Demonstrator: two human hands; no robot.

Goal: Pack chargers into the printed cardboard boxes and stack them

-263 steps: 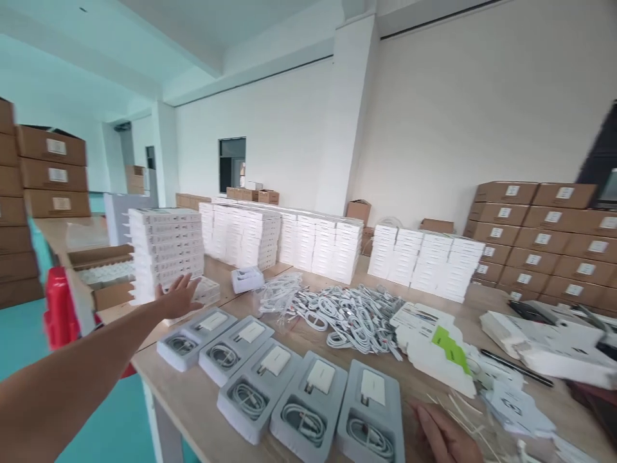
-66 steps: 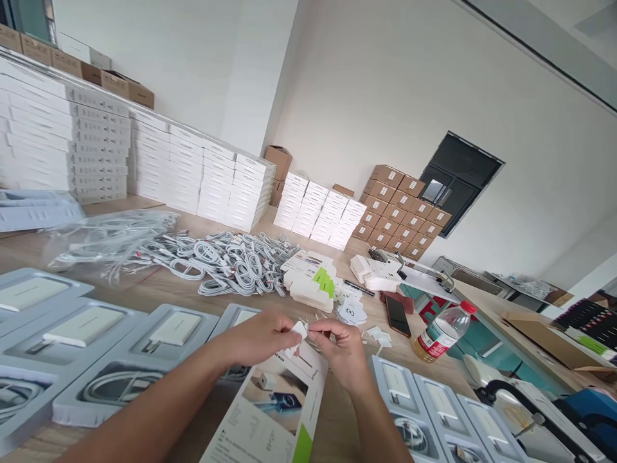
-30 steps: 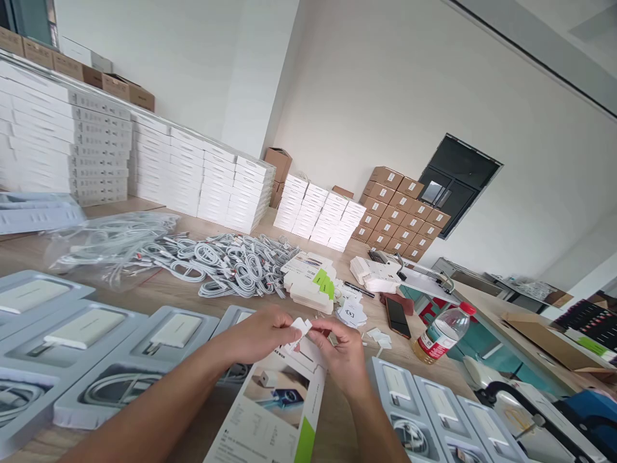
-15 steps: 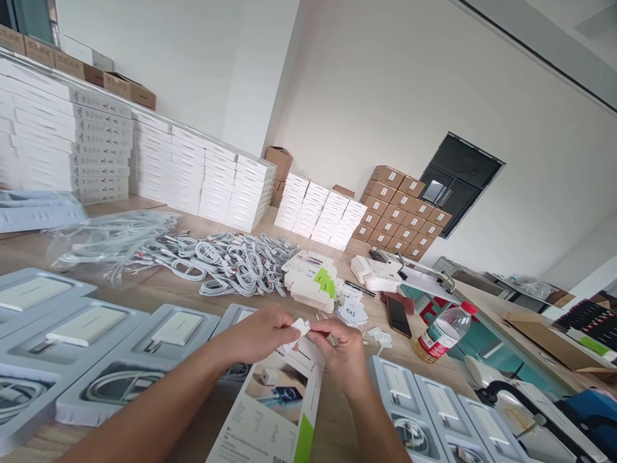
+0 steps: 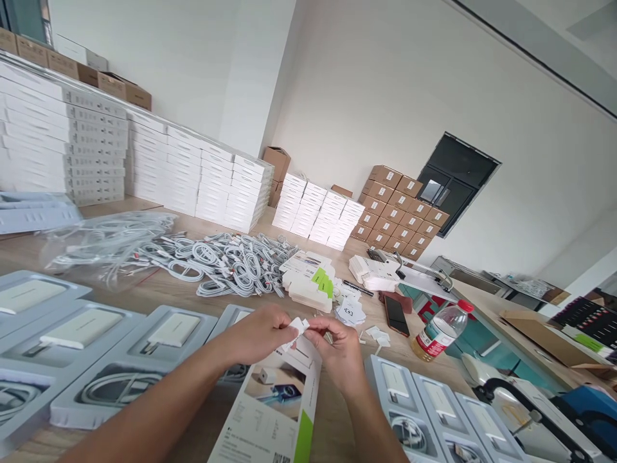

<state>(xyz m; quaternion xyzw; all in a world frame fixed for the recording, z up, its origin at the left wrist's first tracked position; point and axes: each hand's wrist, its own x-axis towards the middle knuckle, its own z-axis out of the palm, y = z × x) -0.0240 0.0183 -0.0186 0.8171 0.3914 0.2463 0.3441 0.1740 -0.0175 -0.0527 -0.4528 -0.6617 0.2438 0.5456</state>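
Looking across from the left, with the spot where the two hands meet as the middle of a dial, I see pale trays point(image 5: 72, 415) at eight to nine o'clock, chargers point(image 5: 173, 330) and coiled cables point(image 5: 113, 389) set in their wells. A heap of loose cables point(image 5: 236, 263) lies at ten. The left hand point(image 5: 263, 334) is at nine, its thumb and curled forefinger pinching a small white piece point(image 5: 295, 331). A printed carton point(image 5: 270, 415) slants off toward seven, its top end just under the hands (whether the piece belongs to it, I can't tell from here). At four o'clock, the right hand point(image 5: 340, 347) has thumb and forefinger nipped together on the piece's near-side edge; its other fingers curl under, partly hidden.

The piece looks like thin card to me: next to no weight, crisp, quick to crease or tear, so I'd hold it by its edges, close to the fold. The carton should be light and springy, perhaps slick on its printed face; I'd steady it by the long sides and not press the panel.

Farther round, more trays point(image 5: 415, 409) sit at four and a bottle point(image 5: 436, 331) stands at three.
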